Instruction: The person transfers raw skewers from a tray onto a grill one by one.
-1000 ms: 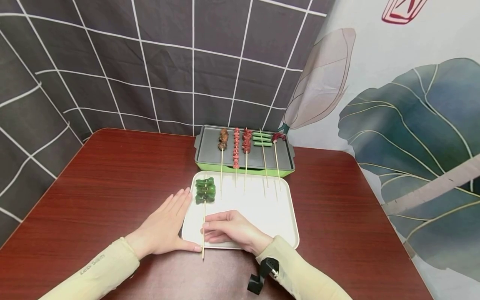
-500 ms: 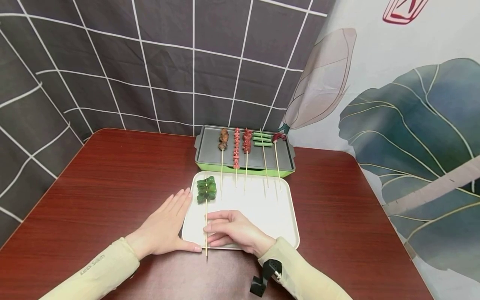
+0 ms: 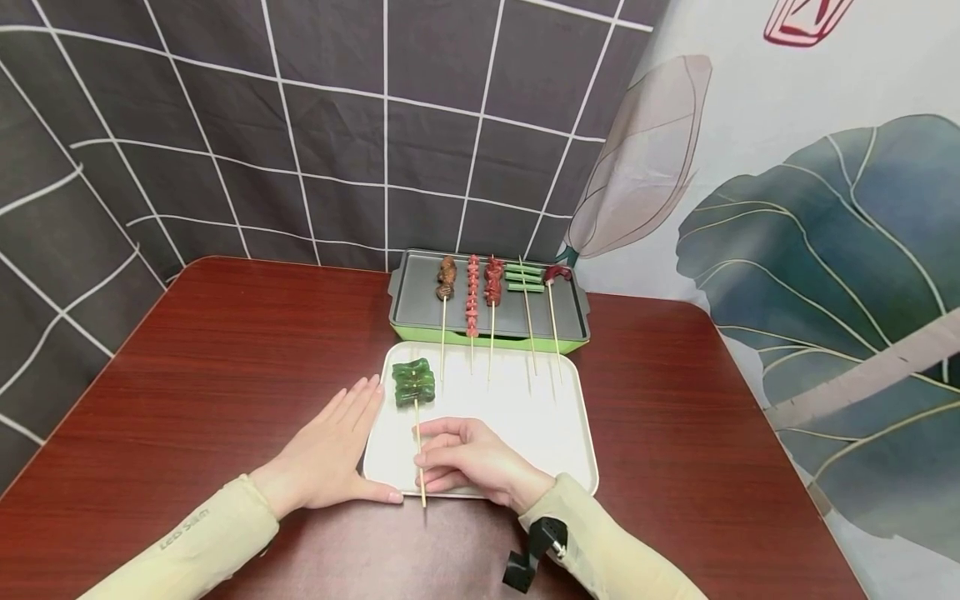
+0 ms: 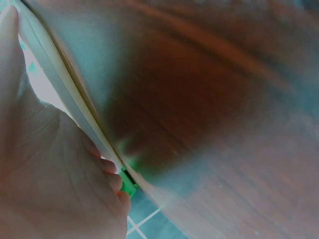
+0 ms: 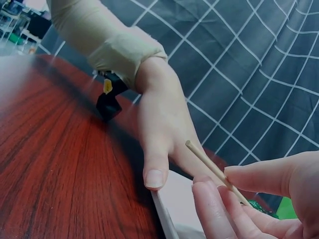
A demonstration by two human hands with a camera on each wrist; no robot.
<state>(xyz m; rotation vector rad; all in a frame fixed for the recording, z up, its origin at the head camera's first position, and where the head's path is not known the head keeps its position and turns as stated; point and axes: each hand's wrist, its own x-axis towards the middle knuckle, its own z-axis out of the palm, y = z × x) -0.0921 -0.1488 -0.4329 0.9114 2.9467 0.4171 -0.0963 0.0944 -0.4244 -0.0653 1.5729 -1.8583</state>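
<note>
My right hand (image 3: 480, 462) pinches the bare wooden stick of a green pepper skewer (image 3: 414, 383) between thumb and fingers. Dark green folded pieces sit at the skewer's far end, over the left part of a white tray (image 3: 525, 433); the stick's near end reaches past the front rim. In the right wrist view, the stick (image 5: 205, 160) shows between the fingertips. My left hand (image 3: 322, 454) lies with straight fingers along the tray's left edge, its thumb at the front left corner. The left wrist view shows that palm (image 4: 50, 164) beside the tray rim (image 4: 62, 72).
Behind the tray stands a green grill with a grey plate (image 3: 416, 304). Several skewers lie across it: brown chunks (image 3: 446, 277), pink pieces (image 3: 472, 296), red meat (image 3: 493, 281), green sticks (image 3: 525, 278) and a dark red curled piece (image 3: 557, 273). Their sticks overhang the tray.
My right hand has shifted slightly to the right with the green pepper skewer, and the stick's near end has swung right. The left hand has stayed in place.
</note>
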